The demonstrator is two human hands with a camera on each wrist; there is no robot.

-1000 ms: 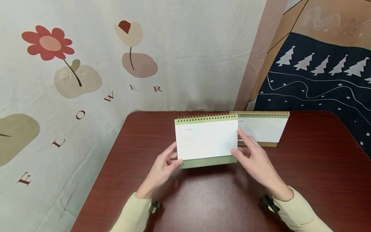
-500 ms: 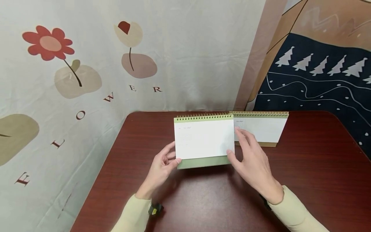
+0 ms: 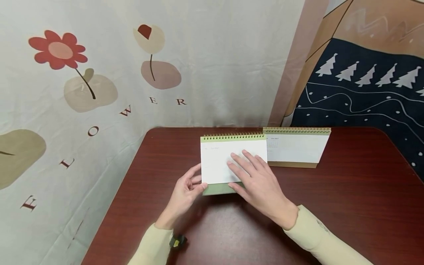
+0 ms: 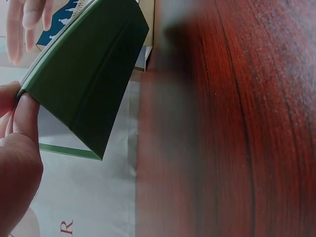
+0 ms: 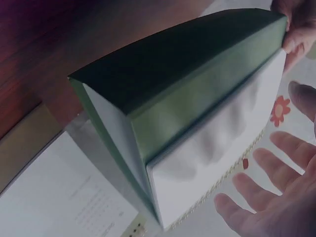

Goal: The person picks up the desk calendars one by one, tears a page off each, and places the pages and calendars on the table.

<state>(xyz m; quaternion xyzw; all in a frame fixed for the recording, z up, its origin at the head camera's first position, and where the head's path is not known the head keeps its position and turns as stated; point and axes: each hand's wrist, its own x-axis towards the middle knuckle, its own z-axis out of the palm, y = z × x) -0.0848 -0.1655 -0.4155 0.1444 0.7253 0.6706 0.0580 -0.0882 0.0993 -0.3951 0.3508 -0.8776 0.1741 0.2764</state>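
A spiral-bound desk calendar (image 3: 215,165) with white pages and a green base is raised off the table, its page facing me. My left hand (image 3: 183,190) pinches its lower left corner, thumb in front and fingers behind. In the left wrist view the green base (image 4: 86,64) appears from below, folded like a tent. My right hand (image 3: 260,186) hovers over the front of the page with spread, fairly straight fingers. The right wrist view shows those fingers (image 5: 256,192) apart from the page, holding nothing.
A second desk calendar (image 3: 294,149) with a brown base stands behind to the right, partly covered by the first. Both are at the dark red wooden table's (image 3: 357,191) far part. Printed cloth (image 3: 218,73) hangs behind the table edge.
My right hand has left the calendar's right edge and moved left across the front of the page, its fingers spreading. My left hand keeps its grip, and the calendar has shifted slightly left.
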